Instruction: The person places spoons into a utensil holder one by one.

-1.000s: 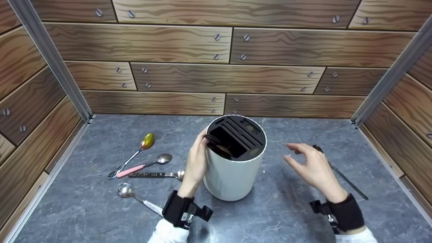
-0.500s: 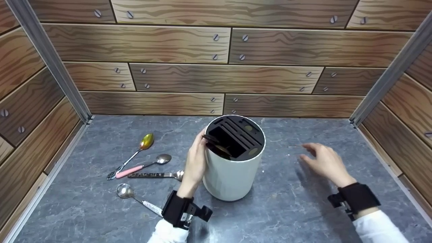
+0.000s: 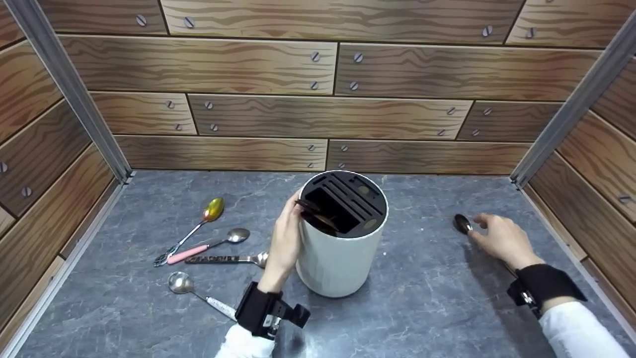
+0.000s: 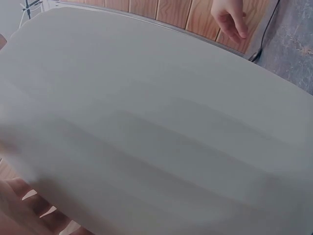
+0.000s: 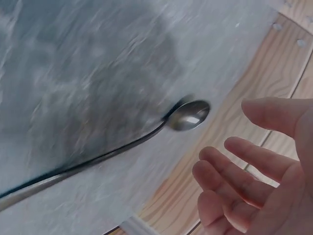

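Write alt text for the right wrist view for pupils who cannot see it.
A right hand, loosely curled and holding nothing, hovers near a slim metal spoon on a grey marbled tabletop; wood-patterned panels stand beyond.

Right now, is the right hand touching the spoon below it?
Apart. The right wrist view shows a clear gap between the right hand and the spoon, background visible in between.

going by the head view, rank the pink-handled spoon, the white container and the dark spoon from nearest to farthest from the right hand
From the right hand:
1. Dark spoon, close beside it.
2. White container, farther left, mid-table.
3. Pink-handled spoon, left of the container.
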`<act>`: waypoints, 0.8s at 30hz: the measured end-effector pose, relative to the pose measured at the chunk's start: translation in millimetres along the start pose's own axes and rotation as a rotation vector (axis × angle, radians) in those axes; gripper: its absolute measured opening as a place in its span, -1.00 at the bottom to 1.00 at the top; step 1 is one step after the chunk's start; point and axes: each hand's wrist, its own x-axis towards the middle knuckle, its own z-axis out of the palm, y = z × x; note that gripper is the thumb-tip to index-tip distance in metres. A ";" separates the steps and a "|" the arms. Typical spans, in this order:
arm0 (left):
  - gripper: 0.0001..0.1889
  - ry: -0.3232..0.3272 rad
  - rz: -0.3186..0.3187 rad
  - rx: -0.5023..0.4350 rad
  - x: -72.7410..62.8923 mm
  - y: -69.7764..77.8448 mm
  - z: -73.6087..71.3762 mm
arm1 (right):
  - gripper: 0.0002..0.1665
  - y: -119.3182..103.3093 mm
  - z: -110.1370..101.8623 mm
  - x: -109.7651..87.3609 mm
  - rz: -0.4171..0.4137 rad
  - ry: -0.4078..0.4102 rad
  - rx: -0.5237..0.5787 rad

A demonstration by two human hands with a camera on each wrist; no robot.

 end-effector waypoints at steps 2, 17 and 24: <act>-0.50 0.001 -0.004 -0.001 -0.3 0.2 0.1 | -0.39 4.6 -0.4 0.4 0.012 -0.025 -0.016; -0.51 -0.001 0.012 -0.022 -0.6 -0.1 -0.3 | -0.54 23.1 4.1 10.0 0.044 -0.070 -0.078; -0.52 -0.001 0.010 -0.034 -1.7 2.6 -0.6 | -0.70 29.6 9.5 12.9 0.064 -0.104 -0.062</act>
